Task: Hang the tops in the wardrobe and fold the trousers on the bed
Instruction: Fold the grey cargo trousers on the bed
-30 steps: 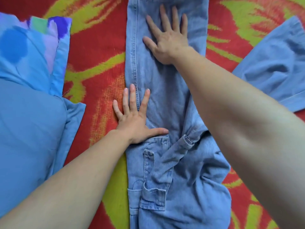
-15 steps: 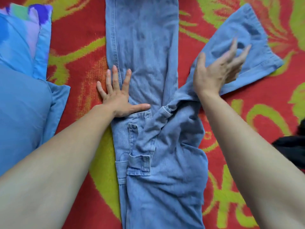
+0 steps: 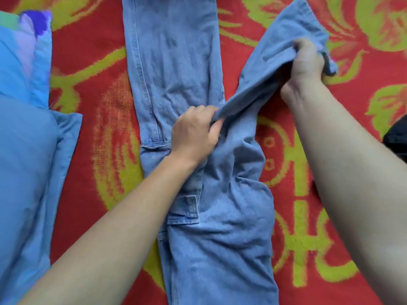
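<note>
Light blue jeans (image 3: 176,62) lie on the bed's red and yellow-green blanket (image 3: 92,89). One leg runs flat and straight away from me. The other leg angles off to the upper right, lifted and bunched. My left hand (image 3: 196,130) pinches the denim near the crotch, where the angled leg starts. My right hand (image 3: 304,67) grips that leg close to its hem and holds it a little above the blanket. The waist part lies rumpled toward me between my forearms.
A blue pillow (image 3: 24,161) with a patterned pillowcase end (image 3: 28,40) lies along the left side. A dark garment (image 3: 396,137) shows at the right edge.
My left hand left the flat leg and took hold of the denim at the crotch. My right hand, open over the angled leg before, now grips it near the hem and lifts it.
</note>
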`<act>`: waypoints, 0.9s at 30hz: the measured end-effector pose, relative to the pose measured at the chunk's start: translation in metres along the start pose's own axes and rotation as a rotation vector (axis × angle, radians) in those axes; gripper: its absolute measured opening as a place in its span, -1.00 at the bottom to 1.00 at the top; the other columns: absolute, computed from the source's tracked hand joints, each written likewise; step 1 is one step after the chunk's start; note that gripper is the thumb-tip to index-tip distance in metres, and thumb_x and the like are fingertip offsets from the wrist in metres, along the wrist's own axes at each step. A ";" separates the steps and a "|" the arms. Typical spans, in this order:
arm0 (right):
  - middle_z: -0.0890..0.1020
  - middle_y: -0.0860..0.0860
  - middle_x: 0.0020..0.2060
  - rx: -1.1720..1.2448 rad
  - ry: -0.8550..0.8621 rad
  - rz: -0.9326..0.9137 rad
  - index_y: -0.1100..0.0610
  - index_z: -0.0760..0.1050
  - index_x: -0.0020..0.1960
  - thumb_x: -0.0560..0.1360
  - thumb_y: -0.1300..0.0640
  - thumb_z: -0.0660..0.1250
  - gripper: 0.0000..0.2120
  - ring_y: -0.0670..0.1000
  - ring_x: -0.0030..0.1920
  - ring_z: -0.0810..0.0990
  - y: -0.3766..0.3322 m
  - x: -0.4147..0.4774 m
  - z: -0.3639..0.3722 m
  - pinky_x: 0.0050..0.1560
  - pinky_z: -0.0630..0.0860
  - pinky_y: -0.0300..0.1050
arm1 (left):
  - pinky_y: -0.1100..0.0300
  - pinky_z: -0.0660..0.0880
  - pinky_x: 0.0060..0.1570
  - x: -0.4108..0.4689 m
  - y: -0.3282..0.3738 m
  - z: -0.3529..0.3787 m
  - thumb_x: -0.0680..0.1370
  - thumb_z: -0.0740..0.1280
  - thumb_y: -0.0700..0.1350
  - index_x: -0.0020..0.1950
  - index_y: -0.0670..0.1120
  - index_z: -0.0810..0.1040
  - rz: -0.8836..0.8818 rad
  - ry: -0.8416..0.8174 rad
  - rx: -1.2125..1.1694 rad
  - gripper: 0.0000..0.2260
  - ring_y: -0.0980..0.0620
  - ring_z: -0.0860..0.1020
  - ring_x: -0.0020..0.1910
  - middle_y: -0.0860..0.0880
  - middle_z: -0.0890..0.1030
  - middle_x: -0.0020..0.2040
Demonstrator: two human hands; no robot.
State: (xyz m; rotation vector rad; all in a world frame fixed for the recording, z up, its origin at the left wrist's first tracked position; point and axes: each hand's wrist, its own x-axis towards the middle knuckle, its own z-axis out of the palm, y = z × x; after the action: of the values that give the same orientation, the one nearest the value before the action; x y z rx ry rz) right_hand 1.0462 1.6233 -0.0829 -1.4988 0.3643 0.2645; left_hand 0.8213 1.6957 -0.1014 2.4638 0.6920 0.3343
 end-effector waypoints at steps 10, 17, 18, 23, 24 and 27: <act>0.53 0.01 0.26 -1.247 -0.457 -0.776 -0.07 0.49 0.17 0.58 -0.17 -0.09 -0.56 0.06 0.34 0.41 0.023 -0.052 0.186 0.26 0.25 -0.04 | -0.03 0.32 -0.21 -0.003 -0.103 -0.033 0.62 0.30 -0.01 -0.23 -0.16 0.39 -0.465 0.150 -0.299 -0.69 -0.06 0.39 -0.28 -0.07 0.40 -0.31; -0.20 0.07 0.62 -1.543 -0.792 -0.787 -0.17 0.00 0.61 0.58 -0.39 -0.17 -0.34 0.18 0.60 -0.26 0.112 -0.054 0.182 0.52 -0.29 0.28 | -0.15 0.35 0.15 0.004 -0.128 -0.028 0.67 0.18 -0.08 -0.31 0.00 0.24 -0.552 -0.065 -0.247 -0.65 -0.20 0.44 0.04 -0.04 0.38 -0.16; -0.20 0.07 0.62 -1.537 -0.786 -0.799 -0.17 0.01 0.61 0.56 -0.41 -0.18 -0.32 0.18 0.60 -0.26 0.114 -0.053 0.183 0.52 -0.30 0.29 | -0.16 0.34 0.18 0.005 -0.129 -0.029 0.67 0.17 -0.08 -0.32 0.00 0.22 -0.561 -0.087 -0.258 -0.65 -0.20 0.43 0.06 -0.01 0.37 -0.17; -0.17 0.11 0.62 -1.526 -0.771 -0.821 -0.15 0.06 0.61 0.58 -0.39 -0.08 -0.34 0.22 0.60 -0.24 0.109 -0.057 0.184 0.51 -0.28 0.30 | -0.18 0.27 0.29 0.006 -0.131 -0.035 0.68 0.14 -0.07 -0.31 -0.02 0.23 -0.595 -0.144 -0.326 -0.65 -0.06 0.37 0.02 0.10 0.31 -0.22; -0.17 0.12 0.62 -1.534 -0.766 -0.815 -0.15 0.07 0.61 0.61 -0.33 -0.08 -0.39 0.24 0.59 -0.24 0.110 -0.059 0.183 0.51 -0.28 0.31 | -0.19 0.27 0.29 0.006 -0.131 -0.035 0.68 0.14 -0.07 -0.31 -0.01 0.23 -0.589 -0.134 -0.331 -0.65 -0.10 0.39 0.05 0.10 0.31 -0.22; -0.12 0.11 0.62 -1.554 -0.740 -0.802 -0.16 0.18 0.56 0.68 -0.16 -0.09 -0.54 0.27 0.59 -0.19 0.104 -0.059 0.191 0.51 -0.20 0.35 | -0.19 0.30 0.25 0.008 -0.129 -0.035 0.66 0.15 -0.06 -0.32 -0.01 0.23 -0.588 -0.121 -0.358 -0.65 -0.19 0.43 0.07 0.10 0.31 -0.24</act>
State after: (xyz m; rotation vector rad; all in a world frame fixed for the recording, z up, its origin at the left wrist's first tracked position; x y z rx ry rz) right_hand 0.9654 1.8233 -0.1486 -2.6799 -1.3363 0.4521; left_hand 0.7626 1.8075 -0.1455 1.8276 1.1462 0.0685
